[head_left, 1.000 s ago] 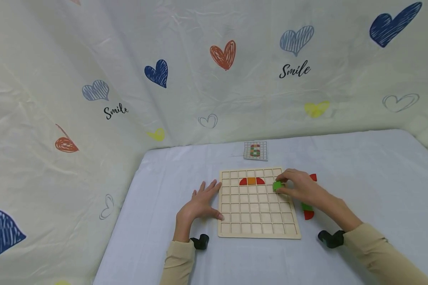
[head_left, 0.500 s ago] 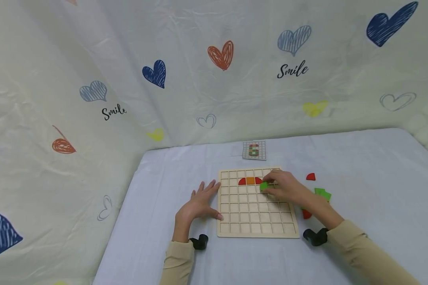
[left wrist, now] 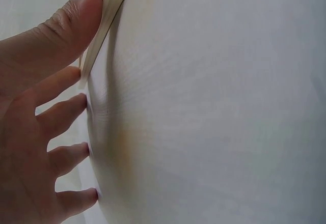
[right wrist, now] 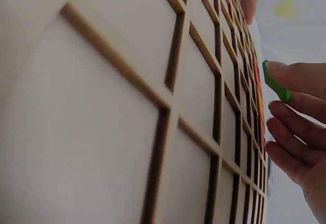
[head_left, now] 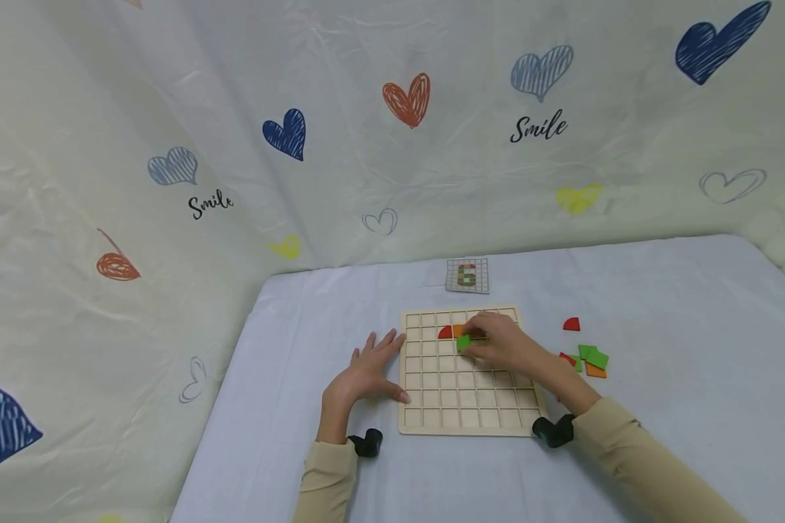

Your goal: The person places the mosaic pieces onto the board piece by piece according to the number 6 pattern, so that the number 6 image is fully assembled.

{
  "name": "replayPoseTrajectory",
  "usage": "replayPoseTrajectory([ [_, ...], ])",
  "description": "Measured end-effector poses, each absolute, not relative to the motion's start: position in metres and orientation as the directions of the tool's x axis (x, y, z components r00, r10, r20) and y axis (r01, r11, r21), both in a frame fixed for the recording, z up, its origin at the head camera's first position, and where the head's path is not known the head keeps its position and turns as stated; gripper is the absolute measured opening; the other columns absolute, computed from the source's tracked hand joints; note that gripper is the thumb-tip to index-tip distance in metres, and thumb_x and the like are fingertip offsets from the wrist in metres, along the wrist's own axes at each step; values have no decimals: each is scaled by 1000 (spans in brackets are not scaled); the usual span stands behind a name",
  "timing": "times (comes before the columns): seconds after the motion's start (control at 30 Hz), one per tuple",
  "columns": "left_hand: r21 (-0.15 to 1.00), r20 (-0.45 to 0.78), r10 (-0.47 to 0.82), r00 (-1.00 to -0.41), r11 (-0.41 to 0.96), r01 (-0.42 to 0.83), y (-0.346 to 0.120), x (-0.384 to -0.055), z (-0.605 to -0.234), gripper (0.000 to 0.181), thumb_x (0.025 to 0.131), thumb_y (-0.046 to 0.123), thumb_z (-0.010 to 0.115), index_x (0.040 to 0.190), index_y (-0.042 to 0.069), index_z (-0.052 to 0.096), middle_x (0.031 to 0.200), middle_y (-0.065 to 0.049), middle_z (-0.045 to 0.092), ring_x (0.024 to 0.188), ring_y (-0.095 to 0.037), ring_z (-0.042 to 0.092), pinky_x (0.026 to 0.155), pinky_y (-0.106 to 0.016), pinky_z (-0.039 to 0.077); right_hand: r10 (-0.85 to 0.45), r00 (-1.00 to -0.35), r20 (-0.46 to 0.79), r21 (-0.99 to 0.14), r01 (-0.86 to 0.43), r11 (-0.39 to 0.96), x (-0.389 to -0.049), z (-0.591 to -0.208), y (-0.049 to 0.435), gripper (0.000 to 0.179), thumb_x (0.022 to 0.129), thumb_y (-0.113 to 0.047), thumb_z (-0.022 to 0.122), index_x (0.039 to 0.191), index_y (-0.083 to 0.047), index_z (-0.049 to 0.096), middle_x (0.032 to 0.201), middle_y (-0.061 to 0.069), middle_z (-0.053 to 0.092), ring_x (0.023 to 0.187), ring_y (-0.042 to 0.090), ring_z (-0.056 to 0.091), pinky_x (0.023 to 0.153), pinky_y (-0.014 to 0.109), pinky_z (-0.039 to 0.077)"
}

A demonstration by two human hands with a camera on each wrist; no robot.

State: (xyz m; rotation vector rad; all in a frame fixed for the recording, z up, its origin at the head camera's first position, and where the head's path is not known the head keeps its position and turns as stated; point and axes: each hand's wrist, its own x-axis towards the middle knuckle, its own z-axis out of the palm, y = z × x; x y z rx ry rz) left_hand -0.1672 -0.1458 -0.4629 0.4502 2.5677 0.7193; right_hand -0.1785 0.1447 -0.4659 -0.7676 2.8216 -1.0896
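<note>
A wooden grid board (head_left: 432, 399) lies on the white-covered table. My right hand (head_left: 500, 341) pinches a green square tile (head_left: 464, 343) between thumb and forefinger, close over the board just below the orange tile (head_left: 457, 330). In the right wrist view the green tile (right wrist: 276, 81) is tilted and its lower edge points toward the grid. A red quarter-round tile (head_left: 445, 333) sits in a cell left of the orange one; the red tile on the other side is hidden by my fingers. My left hand (head_left: 365, 374) is spread, with thumb and forefinger touching the board's left edge.
Right of the board lie a red quarter-round tile (head_left: 571, 324), a few overlapping green tiles (head_left: 597, 359) and an orange tile (head_left: 596, 371). Behind the board is a small pattern card (head_left: 467, 276). A heart-printed cloth (head_left: 340, 181) hangs at the back.
My right hand has moved left across the board with the green tile, from its right side to beneath the orange tile. The left hand has stayed at the board's edge.
</note>
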Motion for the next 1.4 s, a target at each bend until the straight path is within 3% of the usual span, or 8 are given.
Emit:
replayPoseTrajectory([
  [0.3,550,-323,415,-851,814,188,-145,-167,-461,112,74,29,94,164,18,29,173,-5,17,160,-39,-1,126,-65,3,-468,-869,160,-633,-454,627,-186,-470,130,21,84,-7,83,101,1,72,94,8,68,83,19,60,74,33,53],
  [0.6,547,-328,410,-851,817,183,-146,-167,-461,112,74,30,94,164,19,29,173,-4,18,160,-39,-1,126,-65,3,-485,-861,150,-600,-470,647,-188,-472,118,19,85,-8,82,100,0,73,96,9,69,89,21,61,82,39,55],
  [1.0,557,-326,406,-854,812,173,-147,-166,-460,111,74,30,94,164,19,29,173,-4,18,160,-38,-1,127,-64,3,-500,-850,168,-532,-505,680,-188,-473,110,21,84,-10,83,102,-1,76,93,6,65,84,18,59,76,36,54],
  [1.4,553,-329,411,-850,813,179,-146,-167,-460,112,74,30,94,164,19,29,173,-5,17,160,-40,-1,126,-66,3,-497,-852,166,-539,-501,677,-186,-474,114,23,83,-6,81,105,-2,77,93,4,65,85,17,55,76,34,51],
])
